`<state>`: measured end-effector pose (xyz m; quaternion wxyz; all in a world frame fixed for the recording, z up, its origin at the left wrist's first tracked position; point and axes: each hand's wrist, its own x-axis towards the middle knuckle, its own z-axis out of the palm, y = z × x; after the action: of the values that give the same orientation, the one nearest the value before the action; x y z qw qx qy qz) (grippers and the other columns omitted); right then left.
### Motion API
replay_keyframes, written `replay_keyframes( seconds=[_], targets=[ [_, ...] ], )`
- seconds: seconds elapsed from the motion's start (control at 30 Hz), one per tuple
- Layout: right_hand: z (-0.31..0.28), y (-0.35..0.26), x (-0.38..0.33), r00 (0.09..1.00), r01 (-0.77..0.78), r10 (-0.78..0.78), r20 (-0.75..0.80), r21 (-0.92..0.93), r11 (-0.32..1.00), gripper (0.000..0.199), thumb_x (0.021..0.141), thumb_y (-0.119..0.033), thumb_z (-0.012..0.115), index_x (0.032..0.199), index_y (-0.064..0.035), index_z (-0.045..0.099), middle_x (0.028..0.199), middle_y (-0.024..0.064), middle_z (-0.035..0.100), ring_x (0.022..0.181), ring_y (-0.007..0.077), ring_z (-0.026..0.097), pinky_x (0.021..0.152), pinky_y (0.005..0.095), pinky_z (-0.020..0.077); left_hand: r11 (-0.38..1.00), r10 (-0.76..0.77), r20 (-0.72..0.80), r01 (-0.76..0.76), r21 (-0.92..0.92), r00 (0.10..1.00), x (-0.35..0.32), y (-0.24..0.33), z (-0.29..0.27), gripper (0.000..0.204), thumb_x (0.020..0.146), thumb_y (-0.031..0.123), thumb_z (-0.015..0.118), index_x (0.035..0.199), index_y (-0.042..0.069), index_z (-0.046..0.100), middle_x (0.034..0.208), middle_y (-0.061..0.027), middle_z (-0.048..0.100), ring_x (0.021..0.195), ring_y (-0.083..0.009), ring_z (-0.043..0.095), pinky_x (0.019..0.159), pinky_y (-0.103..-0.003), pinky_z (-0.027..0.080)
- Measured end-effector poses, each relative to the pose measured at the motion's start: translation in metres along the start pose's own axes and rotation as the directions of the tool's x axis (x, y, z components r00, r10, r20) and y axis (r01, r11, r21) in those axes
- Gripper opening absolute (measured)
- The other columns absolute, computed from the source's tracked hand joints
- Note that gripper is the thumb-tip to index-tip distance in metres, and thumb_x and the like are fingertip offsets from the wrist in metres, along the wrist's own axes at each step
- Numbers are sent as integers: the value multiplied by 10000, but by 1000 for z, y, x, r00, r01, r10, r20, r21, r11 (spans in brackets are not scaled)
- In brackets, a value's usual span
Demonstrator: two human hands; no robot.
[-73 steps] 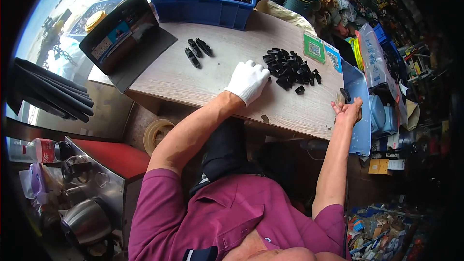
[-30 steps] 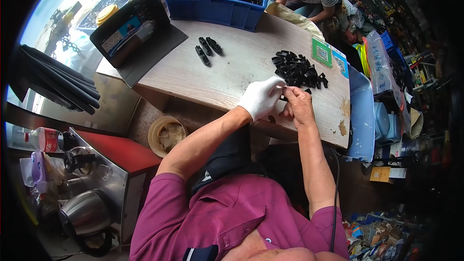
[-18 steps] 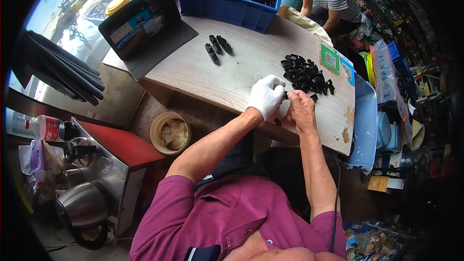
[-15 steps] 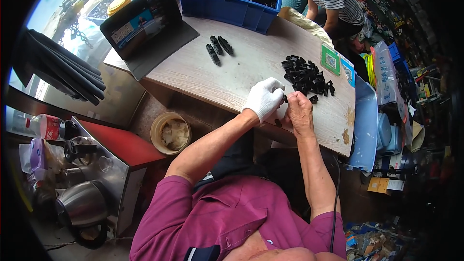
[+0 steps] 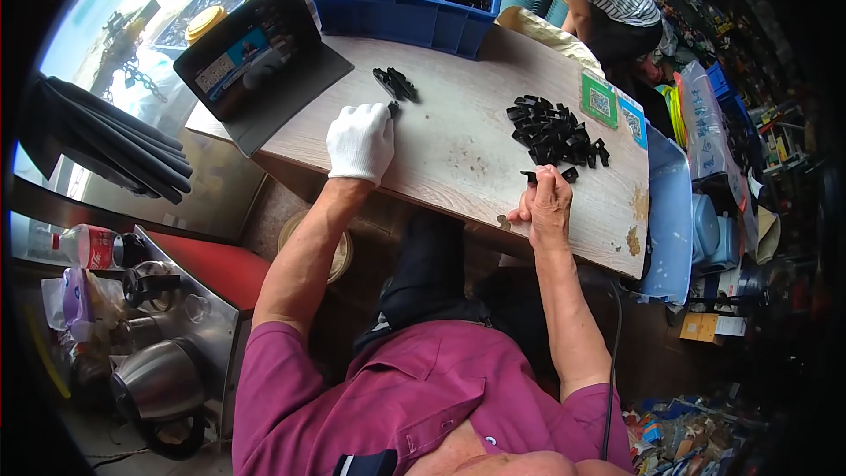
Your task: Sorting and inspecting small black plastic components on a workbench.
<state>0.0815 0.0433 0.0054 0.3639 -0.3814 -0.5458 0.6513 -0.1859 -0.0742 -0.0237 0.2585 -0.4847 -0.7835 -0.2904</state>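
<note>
My left hand, in a white knitted glove, rests at the left of the table with its fingers closed round a black plastic part, of which only an end shows. Just beyond it lie long black plastic parts side by side. Bare, my right hand is closed near the table's front edge at the right. A small black plastic piece sticks out from its fingertips. Right behind that hand is a pile of small black plastic pieces.
A blue crate full of black parts stands at the table's far edge. A propped-up tablet is at the left. Beyond the table's far right a person in a striped shirt bends down. A steel kettle sits at lower left.
My left hand has left my right hand and moved left to the long black parts, closing on the nearest. My right hand stays near the pile, with a small black piece in its fingers.
</note>
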Motion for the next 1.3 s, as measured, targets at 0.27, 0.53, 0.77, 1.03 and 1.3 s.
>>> replay_keyframes(
  seconds=[0.27,0.53,0.77,1.03,1.3],
  targets=[
    [1,-3,-1,999,-20,22,-43,56,998,295,974,-304,506,757,-113,450,490,-32,285,366,100,342,333,309,446,999,-6,88,10,-45,996,-11,20,-20,212,800,134,709,997,95,640,909,-94,673,928,-333,615,767,-431,477],
    [-6,1,-1,996,11,-2,-85,109,994,329,969,-336,484,736,-110,432,491,-19,272,381,117,325,367,350,486,496,112,407,304,-813,906,-20,124,-23,161,947,147,581,1040,19,611,824,-185,632,725,-333,643,682,-368,506],
    [-3,-2,-7,990,22,-2,-141,138,990,281,967,-297,497,775,-94,469,521,-4,357,369,112,332,357,327,479,448,148,485,379,-810,862,-14,144,-9,172,967,161,547,1001,10,622,814,-188,626,735,-336,643,681,-368,500],
    [-1,4,-8,981,65,-48,-188,86,994,278,965,-245,488,730,-107,435,607,-32,374,401,77,377,345,260,416,461,147,420,314,-830,896,-16,146,-9,165,963,193,548,956,43,617,717,-207,618,682,-395,639,611,-439,499],
    [-1,5,-9,973,137,-145,-177,-58,989,288,986,-251,468,751,-85,473,501,-12,407,360,98,414,329,271,419,425,20,425,377,-823,905,-21,163,-1,157,967,149,541,1035,35,626,849,-195,660,777,-365,676,680,-404,520]
  ],
)
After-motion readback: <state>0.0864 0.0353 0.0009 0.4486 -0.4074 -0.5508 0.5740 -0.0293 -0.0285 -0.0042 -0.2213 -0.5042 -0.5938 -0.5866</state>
